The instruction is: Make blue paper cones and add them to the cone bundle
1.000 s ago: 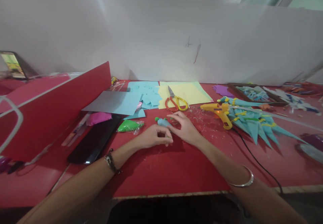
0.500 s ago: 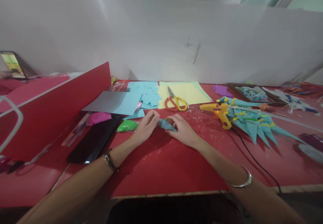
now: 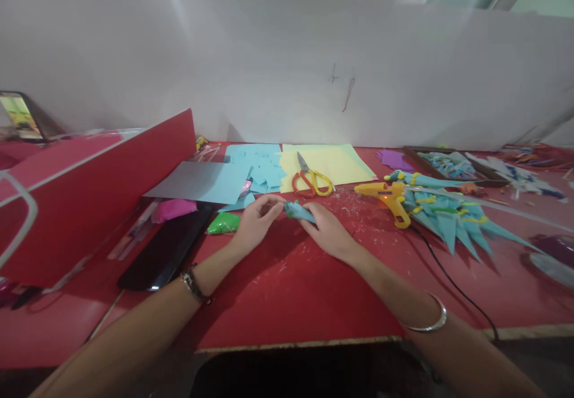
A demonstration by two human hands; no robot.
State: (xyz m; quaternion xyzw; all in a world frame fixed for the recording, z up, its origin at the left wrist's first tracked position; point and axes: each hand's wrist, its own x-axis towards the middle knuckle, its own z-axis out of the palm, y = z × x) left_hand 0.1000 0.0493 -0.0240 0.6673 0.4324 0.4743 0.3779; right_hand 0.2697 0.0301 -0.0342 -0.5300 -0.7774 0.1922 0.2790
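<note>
In the middle of the red table, a small rolled light-blue paper cone point(image 3: 305, 213) is held in my right hand point(image 3: 329, 230), thumb below and fingers above. Green bits, perhaps modelling clay, sit around the cone's left end. My left hand point(image 3: 255, 222) is pinched, its fingertips right at that end; whatever lies between them is too small to make out. A bag of green clay point(image 3: 224, 223) rests beside my left wrist. Just beyond my hands lie scissors point(image 3: 313, 178) with one red and one yellow handle.
A yellow glue gun point(image 3: 388, 198) leans on a pile of blue paper cones point(image 3: 452, 222) at right; its cord point(image 3: 442, 272) runs to the front edge. Blue scraps point(image 3: 264, 171) and yellow sheets point(image 3: 345, 162) lie behind. A black phone-like slab point(image 3: 164, 254) and red box point(image 3: 112, 201) stand left.
The paper cone has been turned and lifted slightly, so its left end with the green bits now points up toward my left fingers. My right fingers have closed in along it.
</note>
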